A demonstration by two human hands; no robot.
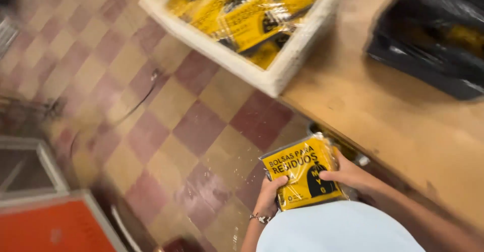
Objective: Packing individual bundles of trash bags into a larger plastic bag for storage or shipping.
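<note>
Low in the head view, just off the edge of the wooden surface (403,126), a yellow plastic-wrapped packet (304,172) with a black bag figure printed on it is held by both hands above the floor. The left hand (268,196) is closed on the packet's lower left corner, with the thumb laid across its face and a bracelet (259,218) worn at the wrist. The right hand (348,174) is closed on the packet's right edge, thumb over the front. The packet is tilted slightly and is touched by nothing but the 2 hands. A white tray (275,78), filled with more yellow packets under clear wrap, overhangs the surface's corner well above the held packet. A crumpled black plastic bag (428,40) lies on the surface at the upper right. The floor (166,116) is tiled in red and cream checks. An orange panel (50,229) is seen at the lower left.
</note>
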